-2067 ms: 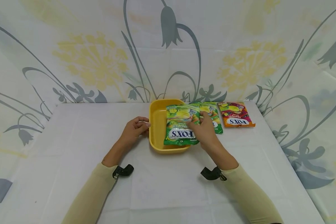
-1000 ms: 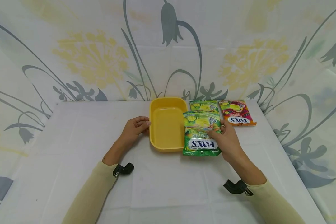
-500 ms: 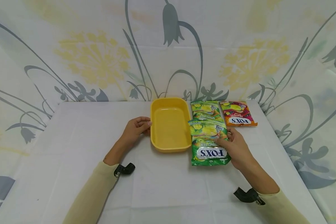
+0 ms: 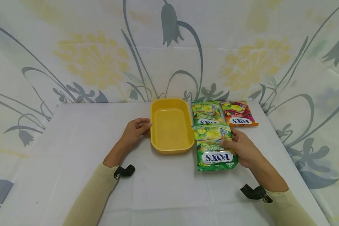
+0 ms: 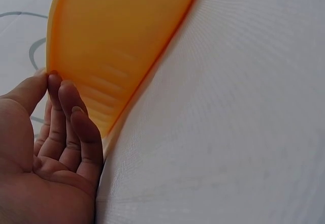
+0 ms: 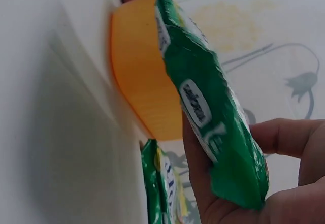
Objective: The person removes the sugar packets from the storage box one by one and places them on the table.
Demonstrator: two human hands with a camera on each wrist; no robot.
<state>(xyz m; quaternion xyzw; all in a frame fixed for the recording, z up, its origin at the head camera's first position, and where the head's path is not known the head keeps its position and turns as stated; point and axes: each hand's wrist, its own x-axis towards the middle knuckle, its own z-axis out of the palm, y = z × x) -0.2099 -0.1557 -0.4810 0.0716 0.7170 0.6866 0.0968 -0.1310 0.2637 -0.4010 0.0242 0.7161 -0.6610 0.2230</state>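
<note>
A yellow plastic tray [image 4: 172, 131] stands on the white table with nothing inside it. At its left side my left hand [image 4: 135, 130] pinches the rim between thumb and index finger; in the left wrist view the other fingers of the left hand [image 5: 66, 148] lie loosely bent beside the wall. My right hand [image 4: 241, 147] holds a green Fox's Spring Tea candy bag [image 4: 214, 158] by its right edge, thumb on top. The right wrist view shows this candy bag [image 6: 203, 102] raised off the table, close to the tray's right side.
Behind the held bag lies a second green candy bag [image 4: 206, 111], its front end partly covered. Right of that lies a red and orange Fox's Fruits bag [image 4: 238, 113]. A floral cloth [image 4: 169, 62] hangs along the table's back edge.
My right hand has carried the green candy bag out from over the tray, rightward and toward me, uncovering more of the second green bag. My left hand has stayed on the tray's rim.
</note>
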